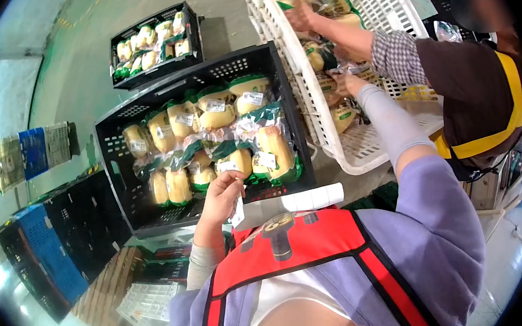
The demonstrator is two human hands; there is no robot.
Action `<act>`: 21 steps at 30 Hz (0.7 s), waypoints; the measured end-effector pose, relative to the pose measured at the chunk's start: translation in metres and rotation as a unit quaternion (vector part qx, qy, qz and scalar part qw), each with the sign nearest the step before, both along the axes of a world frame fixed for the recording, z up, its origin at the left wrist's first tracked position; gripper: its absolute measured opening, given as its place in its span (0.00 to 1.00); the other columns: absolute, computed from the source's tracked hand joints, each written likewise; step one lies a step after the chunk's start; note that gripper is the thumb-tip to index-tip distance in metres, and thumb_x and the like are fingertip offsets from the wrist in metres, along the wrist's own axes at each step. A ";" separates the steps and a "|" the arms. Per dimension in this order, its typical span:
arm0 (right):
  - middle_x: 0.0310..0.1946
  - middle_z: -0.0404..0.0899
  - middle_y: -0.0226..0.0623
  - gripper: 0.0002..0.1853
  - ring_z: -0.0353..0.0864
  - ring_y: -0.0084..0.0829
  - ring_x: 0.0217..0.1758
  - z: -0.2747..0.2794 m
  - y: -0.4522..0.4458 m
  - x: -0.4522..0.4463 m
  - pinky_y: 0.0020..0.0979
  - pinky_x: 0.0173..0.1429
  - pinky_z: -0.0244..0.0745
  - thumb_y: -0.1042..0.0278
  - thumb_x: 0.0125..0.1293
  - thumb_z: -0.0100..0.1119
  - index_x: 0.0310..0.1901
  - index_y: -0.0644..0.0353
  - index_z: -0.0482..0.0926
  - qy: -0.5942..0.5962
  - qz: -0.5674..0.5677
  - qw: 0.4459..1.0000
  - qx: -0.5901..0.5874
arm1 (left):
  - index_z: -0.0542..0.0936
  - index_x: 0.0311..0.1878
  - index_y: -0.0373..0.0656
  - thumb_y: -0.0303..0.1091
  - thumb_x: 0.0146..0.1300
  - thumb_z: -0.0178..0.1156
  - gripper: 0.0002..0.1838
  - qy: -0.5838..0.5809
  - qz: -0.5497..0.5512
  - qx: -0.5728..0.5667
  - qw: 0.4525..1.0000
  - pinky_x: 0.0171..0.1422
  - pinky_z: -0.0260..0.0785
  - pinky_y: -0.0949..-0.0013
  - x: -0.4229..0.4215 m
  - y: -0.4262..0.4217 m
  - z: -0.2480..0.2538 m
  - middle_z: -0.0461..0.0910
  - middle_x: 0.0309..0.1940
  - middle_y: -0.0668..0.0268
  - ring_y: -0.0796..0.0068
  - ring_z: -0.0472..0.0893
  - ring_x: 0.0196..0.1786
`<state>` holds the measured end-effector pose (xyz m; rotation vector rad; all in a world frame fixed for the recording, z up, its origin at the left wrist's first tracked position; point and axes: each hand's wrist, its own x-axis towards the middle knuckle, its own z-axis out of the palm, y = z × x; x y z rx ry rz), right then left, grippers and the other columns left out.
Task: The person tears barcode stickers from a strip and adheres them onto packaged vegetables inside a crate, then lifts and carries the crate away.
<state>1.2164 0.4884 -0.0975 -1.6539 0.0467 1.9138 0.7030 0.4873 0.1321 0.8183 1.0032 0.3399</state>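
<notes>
My left hand point(219, 199) is closed in a pinch at the near side of a black crate point(154, 217). It holds a white label strip point(239, 211), and a long white paper roll point(295, 203) lies against my red apron beside it. In the crate stand clear, green-printed bags of pale yellow oblong produce point(273, 149), many with white labels. My right hand point(350, 85) reaches into a white basket point(351, 162), its fingers curled on the plastic of a produce bag point(352, 68); the fingertips are partly hidden.
At the right, a co-worker's hand point(303, 16) is on bags in the same basket. A smaller black crate point(156, 69) of bagged produce stands behind on the floor. Stacked black and blue crates point(63, 239) and a wooden pallet point(108, 294) are at the left.
</notes>
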 end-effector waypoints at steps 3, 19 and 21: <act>0.53 0.73 0.35 0.12 0.73 0.33 0.44 -0.016 0.009 0.012 0.55 0.59 0.63 0.62 0.63 0.45 0.46 0.50 0.74 0.028 -0.031 0.998 0.046 | 0.74 0.42 0.40 0.28 0.63 0.50 0.06 0.011 0.009 -0.010 1.000 0.20 0.56 0.83 -0.007 -0.001 0.000 0.75 0.23 0.71 0.90 0.67 0.18; 0.49 0.75 0.38 0.13 0.75 0.35 0.44 -0.014 0.017 -0.008 0.48 0.57 0.66 0.63 0.61 0.48 0.46 0.55 0.74 -0.088 0.143 0.982 0.085 | 0.75 0.41 0.38 0.26 0.64 0.50 0.06 0.039 0.014 -0.022 0.999 0.27 0.57 0.83 -0.006 -0.020 0.013 0.73 0.23 0.72 0.89 0.67 0.24; 0.48 0.75 0.39 0.13 0.75 0.35 0.44 -0.007 0.018 -0.010 0.47 0.57 0.66 0.63 0.61 0.48 0.46 0.55 0.74 -0.149 0.230 0.957 0.096 | 0.75 0.41 0.38 0.26 0.64 0.50 0.06 0.041 0.018 -0.010 0.999 0.27 0.57 0.83 -0.006 -0.020 0.016 0.73 0.23 0.72 0.89 0.67 0.24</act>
